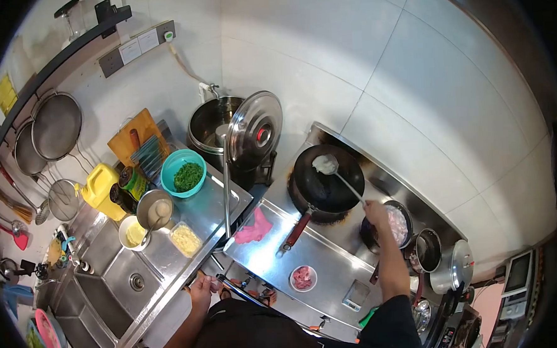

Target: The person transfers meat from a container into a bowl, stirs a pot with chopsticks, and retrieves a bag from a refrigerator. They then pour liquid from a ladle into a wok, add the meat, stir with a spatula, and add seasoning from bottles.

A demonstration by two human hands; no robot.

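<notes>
My right hand [376,213] is closed round the handle of a metal ladle [350,186]. The ladle's bowl, with something white in it, is over the black wok [326,178] on the stove. The wok's red handle [297,230] points toward the front. Low at the left, my left hand [201,290] is near the counter's edge, its fingers curled; whether it holds anything is too small to tell. A pan of pale pieces [396,224] lies just right of my right hand. A white bowl of pink meat [303,278] rests on the steel counter.
A teal bowl of chopped greens [188,174], a metal bowl [155,209], a yellow jug [103,191] and a tray of minced yellow food [185,239] stand left. Behind is a large pot [216,124] with its lid [257,128] tilted. A pink cloth [253,227] lies before the wok.
</notes>
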